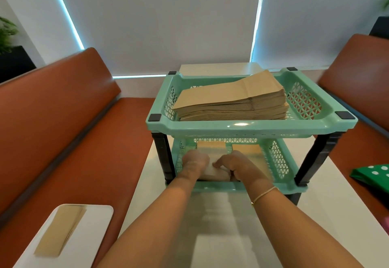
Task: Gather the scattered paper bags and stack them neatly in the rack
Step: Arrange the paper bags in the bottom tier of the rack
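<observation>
White counter (pixel 328 208) carries the green rack (pixel 248 127) at its far end. Left hand (pixel 194 161) and right hand (pixel 235 165) both grip a paper bag bundle (pixel 212 173) in the lower tier, apparently squaring it against neighbouring stacks.

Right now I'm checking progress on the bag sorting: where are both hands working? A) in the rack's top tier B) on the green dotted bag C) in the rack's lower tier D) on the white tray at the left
C: the left hand and right hand reach under the top tier onto a small bag stack in the lower tier.
</observation>
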Demonstrator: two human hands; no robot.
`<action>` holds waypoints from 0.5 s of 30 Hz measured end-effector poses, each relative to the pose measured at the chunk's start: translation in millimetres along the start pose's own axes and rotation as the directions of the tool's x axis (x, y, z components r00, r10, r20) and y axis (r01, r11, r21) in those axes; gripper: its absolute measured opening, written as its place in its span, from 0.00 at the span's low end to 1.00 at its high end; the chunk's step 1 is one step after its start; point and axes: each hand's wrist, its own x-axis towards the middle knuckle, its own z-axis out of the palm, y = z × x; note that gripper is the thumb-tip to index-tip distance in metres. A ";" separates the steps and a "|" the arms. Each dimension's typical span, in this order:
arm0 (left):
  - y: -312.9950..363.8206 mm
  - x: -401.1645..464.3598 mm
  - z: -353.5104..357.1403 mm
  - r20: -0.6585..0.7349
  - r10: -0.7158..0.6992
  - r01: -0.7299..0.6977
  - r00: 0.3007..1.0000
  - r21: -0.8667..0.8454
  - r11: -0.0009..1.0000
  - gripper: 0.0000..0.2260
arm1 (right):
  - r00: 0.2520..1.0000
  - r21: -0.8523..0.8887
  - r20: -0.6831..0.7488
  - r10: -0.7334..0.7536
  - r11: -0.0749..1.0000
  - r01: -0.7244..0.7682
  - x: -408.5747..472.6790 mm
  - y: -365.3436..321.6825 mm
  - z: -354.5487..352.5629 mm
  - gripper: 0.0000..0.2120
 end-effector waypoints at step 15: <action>-1.3 -8.3 6.2 -0.148 0.224 -0.268 0.963 -0.459 0.847 0.22 | 0.968 0.097 -0.041 -0.248 0.963 0.251 -10.1 -8.7 -17.0 0.02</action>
